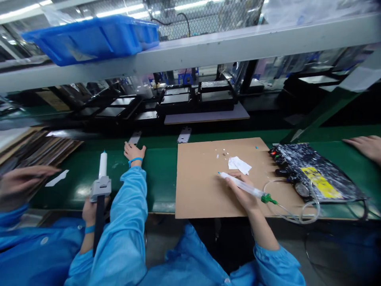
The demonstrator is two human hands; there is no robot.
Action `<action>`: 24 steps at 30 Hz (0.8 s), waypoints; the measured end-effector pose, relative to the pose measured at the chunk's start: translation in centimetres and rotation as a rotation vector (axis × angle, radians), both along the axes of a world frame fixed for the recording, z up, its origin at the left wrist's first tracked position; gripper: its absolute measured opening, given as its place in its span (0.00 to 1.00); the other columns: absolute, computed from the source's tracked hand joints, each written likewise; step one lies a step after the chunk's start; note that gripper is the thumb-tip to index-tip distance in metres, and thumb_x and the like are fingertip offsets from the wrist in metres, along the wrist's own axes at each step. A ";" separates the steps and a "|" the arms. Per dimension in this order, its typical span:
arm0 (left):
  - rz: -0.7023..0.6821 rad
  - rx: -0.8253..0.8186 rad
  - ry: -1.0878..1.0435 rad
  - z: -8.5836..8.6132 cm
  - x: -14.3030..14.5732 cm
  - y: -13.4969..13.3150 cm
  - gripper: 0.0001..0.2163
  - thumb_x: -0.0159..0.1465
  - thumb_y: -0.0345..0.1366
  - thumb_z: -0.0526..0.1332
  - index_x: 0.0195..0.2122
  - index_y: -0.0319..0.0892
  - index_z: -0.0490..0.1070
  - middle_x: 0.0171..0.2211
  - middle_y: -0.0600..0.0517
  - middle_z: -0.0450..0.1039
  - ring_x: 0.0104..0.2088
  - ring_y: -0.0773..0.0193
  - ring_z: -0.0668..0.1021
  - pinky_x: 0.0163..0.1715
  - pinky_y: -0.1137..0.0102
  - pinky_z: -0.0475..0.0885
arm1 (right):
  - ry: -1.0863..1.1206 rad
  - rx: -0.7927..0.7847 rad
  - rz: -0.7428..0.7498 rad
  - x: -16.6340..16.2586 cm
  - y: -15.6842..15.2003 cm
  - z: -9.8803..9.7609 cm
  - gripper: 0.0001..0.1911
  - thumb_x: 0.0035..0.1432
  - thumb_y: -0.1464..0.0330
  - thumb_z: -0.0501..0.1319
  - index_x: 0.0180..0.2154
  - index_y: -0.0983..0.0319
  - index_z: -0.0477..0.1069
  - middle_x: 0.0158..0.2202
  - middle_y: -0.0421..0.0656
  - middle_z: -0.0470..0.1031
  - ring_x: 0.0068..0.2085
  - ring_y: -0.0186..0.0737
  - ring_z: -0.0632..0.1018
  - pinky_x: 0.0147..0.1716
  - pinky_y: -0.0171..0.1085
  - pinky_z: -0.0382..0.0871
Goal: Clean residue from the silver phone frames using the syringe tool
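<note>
My right hand [242, 192] is closed around a glue-dispensing syringe [242, 184] with a blue tip, pointing left above a brown cardboard sheet [196, 186]. A green cap [268, 198] at the syringe's rear joins a clear air tube. My left hand [133, 152], with a blue wristband, reaches over the green bench. Its fingers are spread, with their tips at the near end of a small pale plate [135, 137]; whether they press on it I cannot tell. Another small plate with holes [184, 135] lies to its right. Crumpled white paper [239, 165] and small crumbs lie on the cardboard.
A speckled dispenser box [315, 171] with knobs and coiled tubing stands right. At left, a co-worker's hand [89, 210] grips a glue gun [101, 184]; another hand [26, 178] is blurred. A hand [366, 147] rests far right. Black trays [175, 99] and a shelf [190, 55] lie behind.
</note>
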State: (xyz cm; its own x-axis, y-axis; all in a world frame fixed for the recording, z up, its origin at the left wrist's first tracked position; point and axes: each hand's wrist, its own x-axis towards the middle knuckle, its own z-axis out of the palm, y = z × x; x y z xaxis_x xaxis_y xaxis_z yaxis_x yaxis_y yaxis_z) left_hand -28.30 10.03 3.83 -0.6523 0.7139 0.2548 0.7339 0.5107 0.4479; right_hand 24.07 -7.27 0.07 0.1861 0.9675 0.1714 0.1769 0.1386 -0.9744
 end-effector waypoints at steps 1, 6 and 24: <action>0.019 -0.008 -0.007 0.7 -0.5 0.1 0.35 0.75 0.45 0.70 0.76 0.31 0.63 0.85 0.19 0.58 0.86 0.27 0.63 0.81 0.36 0.64 | -0.006 0.008 0.001 -0.1 0.0 0.0 0.34 0.62 0.33 0.79 0.45 0.57 0.85 0.34 0.48 0.86 0.34 0.50 0.84 0.38 0.48 0.83; 0.111 -0.043 -0.094 4.1 -0.2 0.2 0.33 0.63 0.56 0.73 0.62 0.42 0.70 0.67 0.25 0.83 0.72 0.20 0.82 0.69 0.28 0.77 | -0.039 0.089 -0.037 -0.3 -0.3 0.1 0.31 0.65 0.35 0.76 0.42 0.57 0.85 0.41 0.50 0.89 0.40 0.52 0.86 0.44 0.50 0.84; -1.081 0.004 -0.347 -1.7 15.6 -7.7 0.33 0.60 0.53 0.77 0.63 0.50 0.72 0.67 0.40 0.87 0.69 0.39 0.88 0.73 0.45 0.84 | 0.046 0.023 -0.391 3.1 -0.7 -0.4 0.32 0.62 0.37 0.77 0.46 0.58 0.83 0.40 0.49 0.86 0.39 0.49 0.82 0.39 0.47 0.80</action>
State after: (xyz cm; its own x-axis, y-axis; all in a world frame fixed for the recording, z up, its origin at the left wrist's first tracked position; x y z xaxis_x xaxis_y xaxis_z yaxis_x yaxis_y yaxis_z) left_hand -12.74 2.32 2.16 0.2694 0.9453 0.1842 0.6252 -0.3171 0.7131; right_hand 27.13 -7.92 -0.33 0.5479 0.8181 0.1748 0.1766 0.0912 -0.9801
